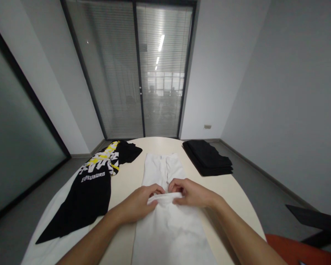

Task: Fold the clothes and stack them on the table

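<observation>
A white garment lies lengthwise down the middle of the table, its far end flat. Partway along it, a raised fold of the cloth runs crosswise between my hands. My left hand pinches the left end of this fold between thumb and fingers. At the right end, my right hand pinches the same fold, thumb nearest me and fingers curled on the far side.
On the pale round table, a black garment with yellow and white print lies at the left, over white cloth. Folded black clothes are stacked at the back right. A red chair stands at the lower right.
</observation>
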A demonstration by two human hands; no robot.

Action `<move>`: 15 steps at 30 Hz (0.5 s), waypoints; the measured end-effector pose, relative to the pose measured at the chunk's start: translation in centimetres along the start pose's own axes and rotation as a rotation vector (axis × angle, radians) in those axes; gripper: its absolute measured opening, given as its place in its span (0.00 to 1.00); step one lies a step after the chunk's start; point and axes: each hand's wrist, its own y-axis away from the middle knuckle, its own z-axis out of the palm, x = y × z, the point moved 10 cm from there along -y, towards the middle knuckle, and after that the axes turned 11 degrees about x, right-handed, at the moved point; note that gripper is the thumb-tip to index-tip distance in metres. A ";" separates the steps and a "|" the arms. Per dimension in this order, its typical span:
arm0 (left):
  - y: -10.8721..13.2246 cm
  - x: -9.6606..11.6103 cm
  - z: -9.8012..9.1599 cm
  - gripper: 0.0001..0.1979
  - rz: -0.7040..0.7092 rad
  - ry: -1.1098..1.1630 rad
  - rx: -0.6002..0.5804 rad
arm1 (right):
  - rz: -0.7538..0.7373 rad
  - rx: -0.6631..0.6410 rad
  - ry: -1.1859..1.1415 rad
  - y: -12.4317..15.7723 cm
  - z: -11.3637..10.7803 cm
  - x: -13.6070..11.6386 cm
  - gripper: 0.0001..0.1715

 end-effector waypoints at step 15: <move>-0.4 0.3 -1.2 0.19 0.014 0.088 0.131 | -0.005 0.065 0.110 0.0 0.2 -1.2 0.15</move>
